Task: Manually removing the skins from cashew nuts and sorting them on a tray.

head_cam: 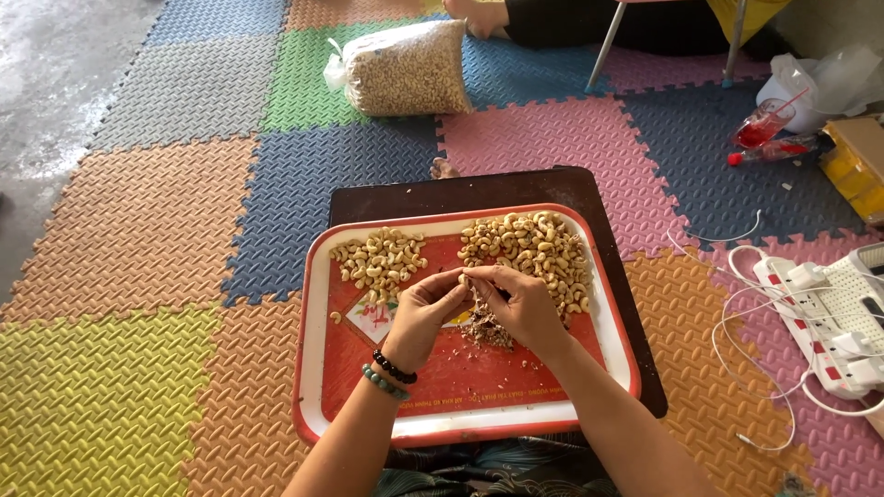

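Colourful foam mats (138, 230) cover the floor, and a red tray (460, 387) lies on a dark board (442, 191). Near the middle of the tray, the left hand (422, 313) and the right hand (525, 304) meet. Their fingertips pinch one cashew (465, 274) between them, so both grips are narrow. Under the hands is a small heap of husks (488, 329). One cashew pile (379, 260) is near the far left corner, a bigger pile (534, 247) near the far right corner. A bag of nuts (405, 69) lies on the mats beyond.
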